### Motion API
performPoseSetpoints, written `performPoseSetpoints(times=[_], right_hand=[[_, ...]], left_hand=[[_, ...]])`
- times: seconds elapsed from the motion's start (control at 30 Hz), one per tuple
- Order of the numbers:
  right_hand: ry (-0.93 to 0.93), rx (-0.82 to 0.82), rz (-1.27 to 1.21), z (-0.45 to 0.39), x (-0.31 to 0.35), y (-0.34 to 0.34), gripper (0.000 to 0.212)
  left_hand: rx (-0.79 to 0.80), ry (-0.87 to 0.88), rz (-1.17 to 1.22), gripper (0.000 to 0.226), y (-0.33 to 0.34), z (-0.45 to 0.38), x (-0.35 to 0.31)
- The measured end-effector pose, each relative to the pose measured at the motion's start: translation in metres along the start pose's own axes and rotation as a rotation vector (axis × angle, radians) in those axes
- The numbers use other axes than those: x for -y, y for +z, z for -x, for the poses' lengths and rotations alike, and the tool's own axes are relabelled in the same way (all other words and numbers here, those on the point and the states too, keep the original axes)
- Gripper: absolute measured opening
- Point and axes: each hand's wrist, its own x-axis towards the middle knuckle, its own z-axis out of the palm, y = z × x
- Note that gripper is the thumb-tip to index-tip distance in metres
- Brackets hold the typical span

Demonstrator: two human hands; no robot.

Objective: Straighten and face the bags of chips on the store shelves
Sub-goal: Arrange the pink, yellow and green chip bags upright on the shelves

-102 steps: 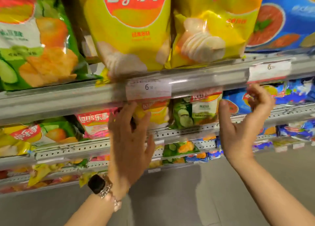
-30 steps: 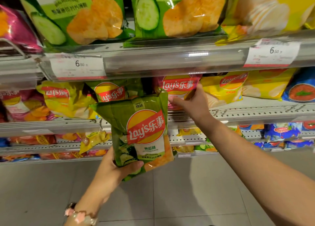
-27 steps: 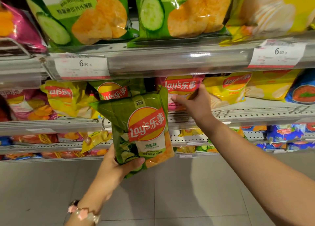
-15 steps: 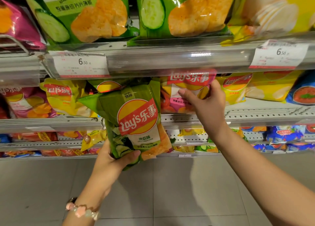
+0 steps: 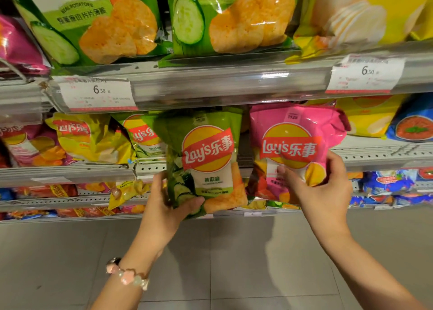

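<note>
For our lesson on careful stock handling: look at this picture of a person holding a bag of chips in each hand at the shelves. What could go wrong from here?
1. The left hand pinches only the bottom corner of the green crinkly foil cucumber chip bag; that grip may slip and drop it.
2. The right hand curls round the pink glossy foil chip bag; squeezing could crush chips.
3. Both bag tops sit close under the grey metal shelf rail and might snag.

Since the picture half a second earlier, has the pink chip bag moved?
Yes. The pink bag in the right hand has come out from under the price rail, forward and down.
</note>
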Motion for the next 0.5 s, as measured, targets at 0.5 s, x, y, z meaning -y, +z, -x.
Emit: performPoseSetpoints(times=[0.5], right_hand=[[-0.016,-0.174,-0.008,-0.025,-0.018,-0.049,0.063]], left_hand=[[0.107,0.233,-0.157,0.061,0.061,-0.049,-0.022]])
